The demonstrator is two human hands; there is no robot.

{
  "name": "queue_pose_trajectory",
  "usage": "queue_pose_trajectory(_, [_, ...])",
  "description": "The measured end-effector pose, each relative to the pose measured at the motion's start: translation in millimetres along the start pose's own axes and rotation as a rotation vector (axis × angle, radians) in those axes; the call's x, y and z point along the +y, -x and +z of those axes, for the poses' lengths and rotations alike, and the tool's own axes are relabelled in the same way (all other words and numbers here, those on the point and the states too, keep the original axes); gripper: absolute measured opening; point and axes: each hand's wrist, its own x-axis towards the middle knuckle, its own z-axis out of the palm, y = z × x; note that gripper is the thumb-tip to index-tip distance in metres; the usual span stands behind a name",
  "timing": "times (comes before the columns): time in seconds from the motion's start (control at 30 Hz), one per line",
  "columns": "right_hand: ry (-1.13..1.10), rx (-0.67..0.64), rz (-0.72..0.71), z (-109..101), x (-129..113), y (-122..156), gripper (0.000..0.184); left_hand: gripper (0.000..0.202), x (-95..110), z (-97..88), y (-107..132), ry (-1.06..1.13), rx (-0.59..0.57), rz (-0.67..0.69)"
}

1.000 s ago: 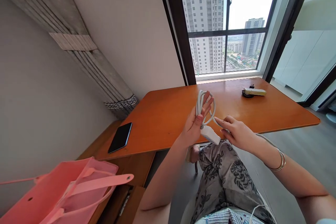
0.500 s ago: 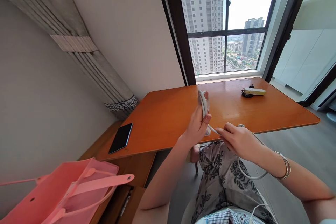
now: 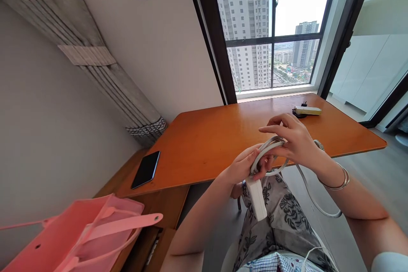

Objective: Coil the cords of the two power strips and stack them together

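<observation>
My left hand is closed around a coiled white cable, just over the table's near edge. A white oblong block, probably a power strip, hangs below that hand at the cable's end, tilted over my lap. My right hand grips the far side of the coil, its index finger stretched out above the loops. A loose length of cable droops under my right wrist. Behind that wrist shows a greyish plug-like end, partly hidden.
A black phone lies at the left of the brown table. A pale yellow-white bar with a black cord rests at the far right. An open pink bag stands at lower left. The window is behind the table.
My right hand has risen and come over to the coil, carrying cable around it. My left hand has lowered and turned, and the white block now hangs in full view below it.
</observation>
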Motion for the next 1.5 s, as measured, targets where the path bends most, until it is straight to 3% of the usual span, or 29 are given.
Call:
queue_pose_trajectory(0.07, [-0.162,-0.105,0.109,0.5,3.9,-4.0,0.037,0.068,-1.2,-0.7,-1.1,0.072,-0.035,-0.007])
queue_pose_trajectory(0.17, [-0.442,-0.313,0.303,2.1,12.3,-3.9,0.038,0.060,-2.0,-4.7,0.4,0.085,-0.054,-0.065])
queue_pose_trajectory(0.3, [-0.768,-0.401,0.477,9.9,29.3,11.0,0.054,0.054,1.7,-11.7,4.5,0.202,0.054,-0.010])
queue_pose_trajectory(0.43, [-1.048,-0.350,0.550,27.7,36.2,33.5,0.065,0.057,12.1,-16.1,3.7,0.370,0.257,0.148])
queue_pose_trajectory(0.6, [-1.282,-0.204,0.652,46.7,23.2,45.2,0.068,0.060,14.3,-15.5,1.8,0.344,0.257,0.141])
queue_pose_trajectory(0.97, [-1.213,-0.063,0.774,55.7,20.9,43.4,0.056,0.042,5.1,-9.5,0.5,0.343,0.184,0.100])
queue_pose_trajectory(1.23, [-1.169,-0.050,0.811,64.3,20.4,48.7,0.055,0.049,-2.2,-9.9,0.0,0.466,0.218,-0.002])
queue_pose_trajectory(1.37, [-1.110,-0.042,0.789,67.3,23.4,53.1,0.053,0.060,-2.0,-8.3,1.1,0.366,0.229,-0.013])
queue_pose_trajectory(1.5, [-1.062,-0.023,0.784,70.0,26.8,57.2,0.062,0.063,2.9,-3.7,1.3,0.278,0.191,0.005])
